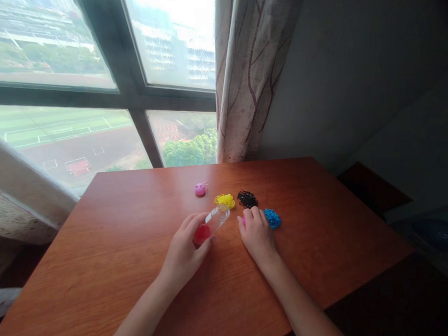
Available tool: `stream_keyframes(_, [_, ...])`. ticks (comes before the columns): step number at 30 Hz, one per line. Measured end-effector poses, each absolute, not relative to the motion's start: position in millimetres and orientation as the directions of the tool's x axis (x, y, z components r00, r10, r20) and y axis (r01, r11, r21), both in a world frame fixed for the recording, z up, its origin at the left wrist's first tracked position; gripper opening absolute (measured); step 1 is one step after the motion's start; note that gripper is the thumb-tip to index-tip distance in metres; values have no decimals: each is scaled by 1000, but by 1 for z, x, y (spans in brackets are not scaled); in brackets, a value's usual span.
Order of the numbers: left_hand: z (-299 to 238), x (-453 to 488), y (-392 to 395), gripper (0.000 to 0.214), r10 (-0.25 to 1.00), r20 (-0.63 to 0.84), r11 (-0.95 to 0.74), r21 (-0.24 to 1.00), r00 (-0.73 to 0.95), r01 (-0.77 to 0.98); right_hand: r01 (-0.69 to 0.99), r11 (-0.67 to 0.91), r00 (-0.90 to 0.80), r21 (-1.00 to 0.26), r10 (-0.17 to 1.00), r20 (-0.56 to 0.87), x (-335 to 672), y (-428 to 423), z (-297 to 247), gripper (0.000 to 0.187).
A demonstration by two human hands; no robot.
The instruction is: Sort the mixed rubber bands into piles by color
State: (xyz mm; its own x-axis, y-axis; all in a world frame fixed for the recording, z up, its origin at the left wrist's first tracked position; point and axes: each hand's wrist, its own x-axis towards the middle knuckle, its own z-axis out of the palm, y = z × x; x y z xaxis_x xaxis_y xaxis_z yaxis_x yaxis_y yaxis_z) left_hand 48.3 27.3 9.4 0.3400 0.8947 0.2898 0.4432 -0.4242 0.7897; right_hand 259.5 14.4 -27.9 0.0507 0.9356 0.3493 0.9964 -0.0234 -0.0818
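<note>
My left hand [188, 242] is wrapped around a small clear bottle [215, 217], which is tilted with its open mouth toward the upper right. Pinkish-red contents [202, 233] show in its lower part. To the right, my right hand [256, 228] has its fingers curled down over some pink rubber bands [244, 220], mostly hidden under the fingers. Beside that hand is a pile of blue rubber bands [272, 218]. Black rubber bands [247, 199] lie just beyond my right fingertips, and yellow ones [225, 201] lie behind the bottle mouth.
A round pink cap [200, 189] rests farther back on the brown wooden table [112, 250]. Behind the table's far edge are a window [182, 137] and a patterned curtain [239, 89]. A dark wall stands at the right.
</note>
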Motion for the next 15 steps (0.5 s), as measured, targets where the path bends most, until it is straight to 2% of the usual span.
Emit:
stream_keyframes(9, [10, 49, 28, 32, 895, 302, -429, 786, 328, 445, 995, 18, 14, -95, 944, 329, 258, 13, -33, 16])
stream_keyframes(15, [9, 48, 28, 33, 895, 310, -431, 788, 322, 440, 967, 27, 65, -254, 936, 346, 259, 15, -40, 27])
